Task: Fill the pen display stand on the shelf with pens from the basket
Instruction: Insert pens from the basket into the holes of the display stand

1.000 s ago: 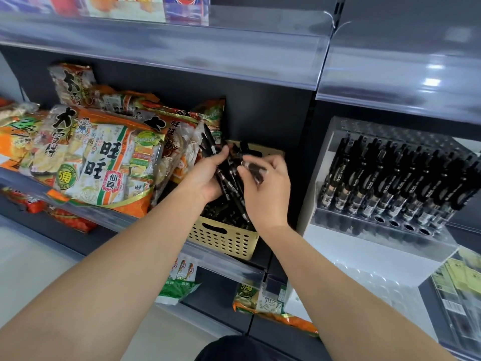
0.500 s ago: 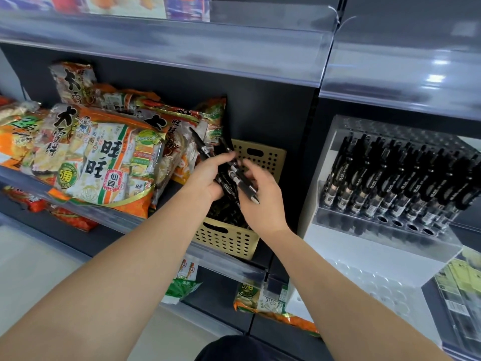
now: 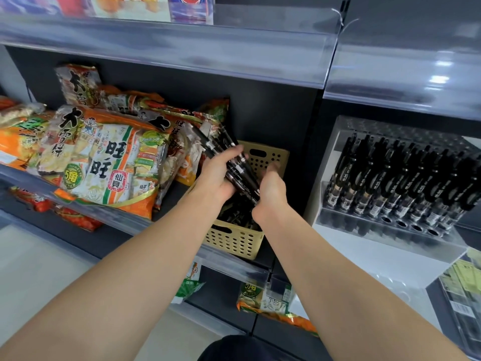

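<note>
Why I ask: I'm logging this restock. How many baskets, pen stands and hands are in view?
Baskets: 1, the basket on the shelf
Pen stands: 1, the pen stand to its right
Hands: 2, the left hand gripping a bundle of pens, and the right hand at the bundle's lower end
Total: 4

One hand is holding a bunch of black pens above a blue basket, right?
Not quite. The basket is pale yellow, not blue, as the head view shows. The left hand does hold a bunch of black pens above it.
</note>
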